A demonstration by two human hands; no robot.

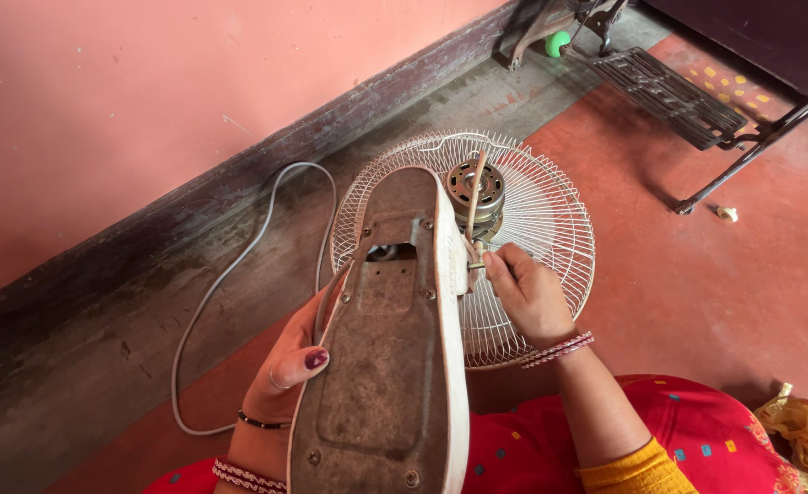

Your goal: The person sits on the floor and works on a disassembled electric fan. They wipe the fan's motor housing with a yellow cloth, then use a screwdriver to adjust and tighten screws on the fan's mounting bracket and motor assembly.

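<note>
A table fan lies tipped over on my lap, its dusty oval base (390, 348) facing up at me. My left hand (285, 366) grips the left edge of that base, thumb on its underside. The bare motor (474, 187) sits against the white wire grille (541, 220), which rests on the red floor. My right hand (525, 291) pinches something small at the wires or neck just below the motor; what it holds is too small to tell. A thin wooden stick (475, 197) rises past the motor.
A grey power cord (226, 274) loops over the floor toward the pink wall. A black metal treadle (669, 91) and frame legs (752, 151) stand at the upper right. A small green ball (558, 43) lies near the wall. Gold cloth (802, 430) is at my right.
</note>
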